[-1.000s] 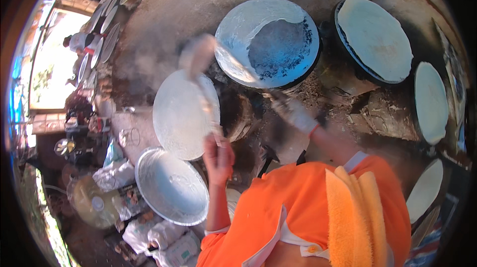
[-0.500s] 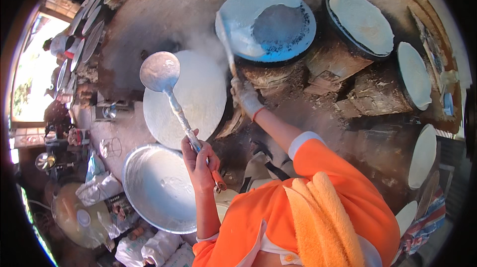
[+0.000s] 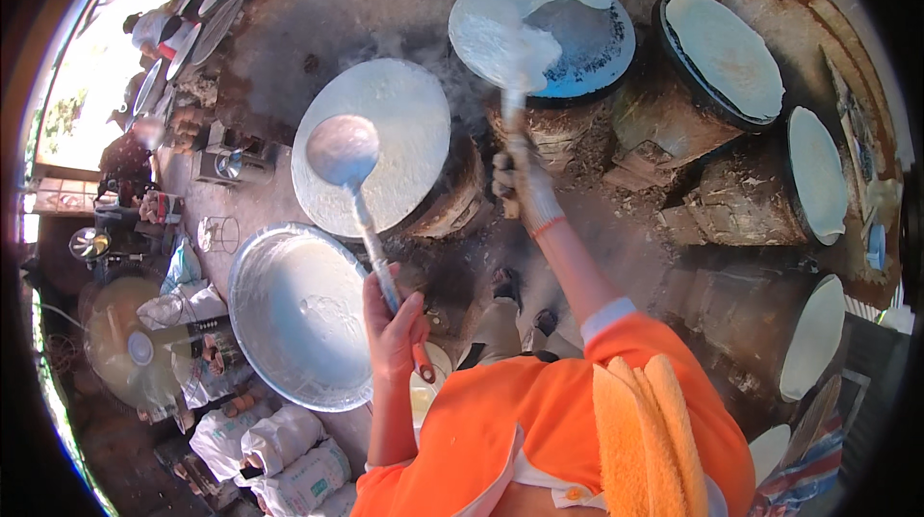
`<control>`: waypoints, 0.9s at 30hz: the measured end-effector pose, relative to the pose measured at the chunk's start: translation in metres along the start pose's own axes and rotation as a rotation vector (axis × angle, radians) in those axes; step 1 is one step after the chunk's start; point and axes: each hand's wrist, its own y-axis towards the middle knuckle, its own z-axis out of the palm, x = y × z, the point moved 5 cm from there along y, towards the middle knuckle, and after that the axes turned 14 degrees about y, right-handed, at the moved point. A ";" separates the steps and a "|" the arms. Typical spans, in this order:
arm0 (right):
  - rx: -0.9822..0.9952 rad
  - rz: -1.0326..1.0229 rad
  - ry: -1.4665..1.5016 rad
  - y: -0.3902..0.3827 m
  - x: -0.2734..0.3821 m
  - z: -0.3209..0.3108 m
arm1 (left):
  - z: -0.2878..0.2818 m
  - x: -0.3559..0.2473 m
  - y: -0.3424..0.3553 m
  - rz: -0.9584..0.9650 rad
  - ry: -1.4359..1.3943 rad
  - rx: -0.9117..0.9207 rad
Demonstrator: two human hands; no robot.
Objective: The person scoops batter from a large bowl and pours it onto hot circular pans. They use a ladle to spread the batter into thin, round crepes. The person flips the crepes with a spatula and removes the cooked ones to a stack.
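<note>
My left hand (image 3: 393, 329) grips a long-handled metal ladle (image 3: 344, 149) with an orange end; its bowl is over a round pan covered in pale batter (image 3: 404, 117). Below, a large metal basin (image 3: 279, 320) holds white batter. My gloved right hand (image 3: 520, 190) is closed on a pale flat spreading tool (image 3: 513, 84), blurred, reaching onto the centre pan (image 3: 587, 40), where white batter partly covers the dark surface.
Drum-like stoves carry more pans with pale sheets (image 3: 722, 50) along the right. At left are metal plates (image 3: 217, 26), a metal box (image 3: 217, 166), a fan (image 3: 125, 344) and white sacks (image 3: 289, 440). A person (image 3: 149, 31) is near the bright opening. My feet show below the stoves.
My right hand and spreading tool have moved right across the centre pan, whose batter has shifted. The ladle was swinging and blurred earlier; it now hangs over the left pan. The view has shifted slightly.
</note>
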 end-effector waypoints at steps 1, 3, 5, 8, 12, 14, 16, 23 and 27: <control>0.072 -0.299 -0.347 0.063 -0.019 -0.030 | 0.018 -0.008 0.019 0.025 -0.006 0.077; 0.061 -0.139 -0.276 0.051 -0.020 0.003 | 0.017 -0.004 0.038 0.028 -0.068 0.114; -0.125 0.081 0.044 -0.012 0.043 0.033 | 0.024 -0.008 0.051 0.009 -0.084 0.129; -0.214 0.006 -0.028 0.002 0.042 0.000 | 0.039 -0.005 0.074 0.011 -0.124 0.181; -0.015 -0.080 -0.362 0.013 0.000 -0.002 | 0.066 -0.012 0.088 -0.063 -0.124 0.213; -0.078 0.136 -0.159 -0.011 0.012 -0.003 | 0.069 -0.014 0.088 -0.021 -0.081 0.205; 0.017 -0.108 -0.311 -0.009 0.019 -0.064 | 0.076 -0.019 0.083 -0.005 -0.030 0.158; -0.107 0.136 -0.247 -0.021 0.112 -0.141 | 0.106 -0.016 0.036 0.038 0.001 -0.088; 0.081 0.151 -0.220 -0.025 0.142 -0.117 | 0.148 -0.024 0.014 0.022 -0.125 -0.080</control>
